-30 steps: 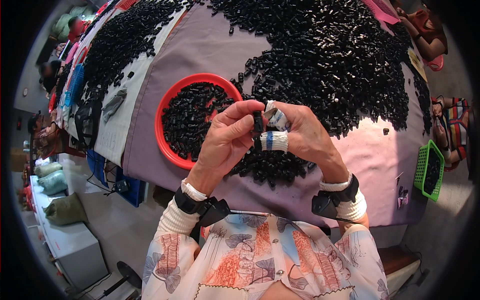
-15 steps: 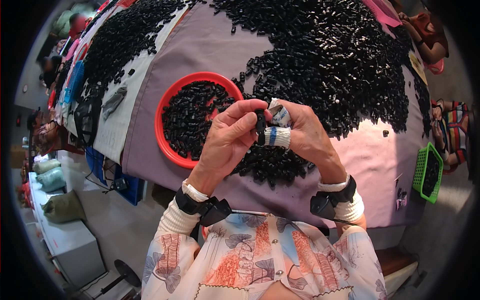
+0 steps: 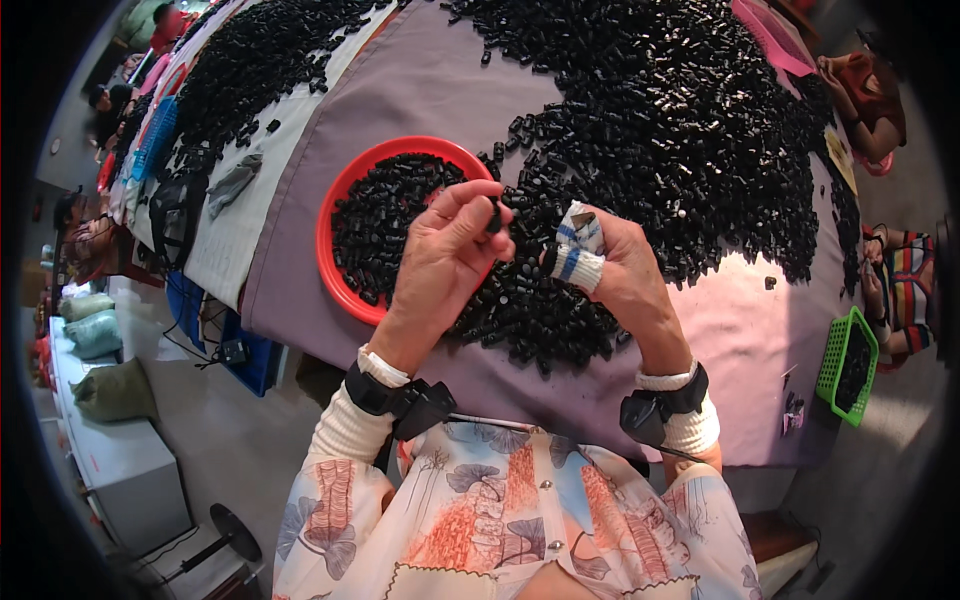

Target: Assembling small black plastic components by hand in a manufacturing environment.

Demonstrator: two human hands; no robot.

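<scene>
Between the thumb and fingers of my left hand is a small black cylindrical part. My right hand is closed, with white-and-blue cloth wraps round its thumb and finger; a dark bit shows at their tip, too small to make out. The two hands are apart, above a heap of black parts. A red round basin, holding many similar black parts, stands beside and partly under my left hand.
A large spread of black parts covers the table's far right, and another pile lies far left. A green basket stands by the right edge, a pink basket at the back. Other people sit along the right side.
My hands have moved apart: the left, with the black part, has drawn away to the left and the right has shifted slightly right. Before, they met at the black part.
</scene>
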